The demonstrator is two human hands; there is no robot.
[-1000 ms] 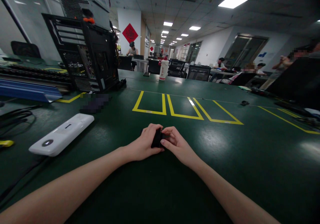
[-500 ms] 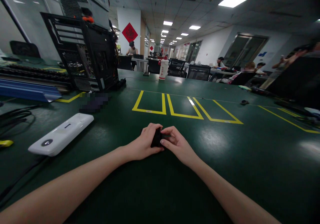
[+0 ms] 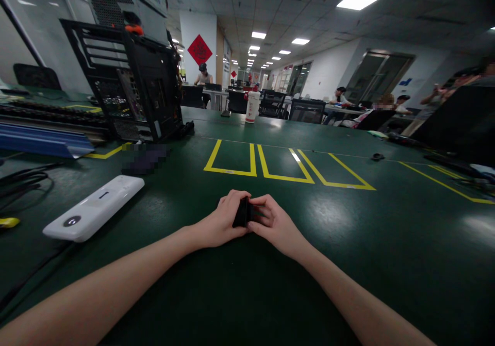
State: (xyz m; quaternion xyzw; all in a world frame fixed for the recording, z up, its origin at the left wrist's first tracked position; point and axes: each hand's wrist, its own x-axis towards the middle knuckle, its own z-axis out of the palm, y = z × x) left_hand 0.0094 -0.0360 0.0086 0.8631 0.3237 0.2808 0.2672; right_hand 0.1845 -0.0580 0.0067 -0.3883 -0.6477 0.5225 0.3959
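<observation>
A small black boxy object (image 3: 242,213) is between my two hands, just above or on the dark green table (image 3: 232,294); its kind does not show. My left hand (image 3: 224,218) is closed around its left side, fingers over the top and thumb along the near edge. On the other side my right hand (image 3: 274,223) curls its fingers and thumb against the right face, with a gap under the palm. Much of the object is hidden by the fingers.
Yellow tape outlines (image 3: 286,180) mark the table ahead. To the left lie a white device (image 3: 96,207) with a cable and an open black computer case (image 3: 143,83). A white bottle (image 3: 252,108) stands farther back. A small dark ring-shaped item (image 3: 378,157) lies right. People sit beyond.
The right thumb has shifted slightly down along the black object's edge, and more of its face shows between the hands. The left hand keeps its hold almost unmoved.
</observation>
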